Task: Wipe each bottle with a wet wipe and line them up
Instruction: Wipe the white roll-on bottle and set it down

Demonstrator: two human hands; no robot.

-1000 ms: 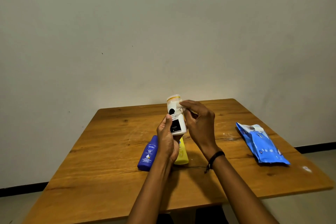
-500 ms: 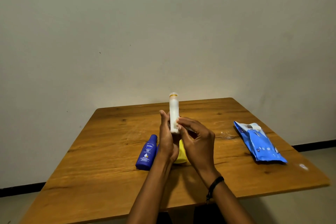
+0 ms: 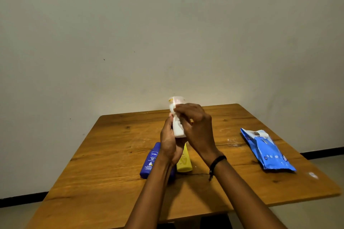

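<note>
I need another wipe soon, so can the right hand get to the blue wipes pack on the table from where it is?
Probably yes: bare wooden table lies between the right hand and the blue wipes pack, though that hand is busy on the white bottle.

- Our left hand (image 3: 170,145) is bare: no ring, no band, no glove on it.
- Our right hand (image 3: 197,128) is bare too, its fingers free of rings.
- We wear a thin black wristband (image 3: 216,161) around the right wrist, and a short dark end dangles from the wristband on its underside.
- Below the wristband, toward the elbow, our right forearm carries no sleeve.
- Our left forearm, left of the wristband, is sleeveless as well, as far as the frame's lower edge.
</note>
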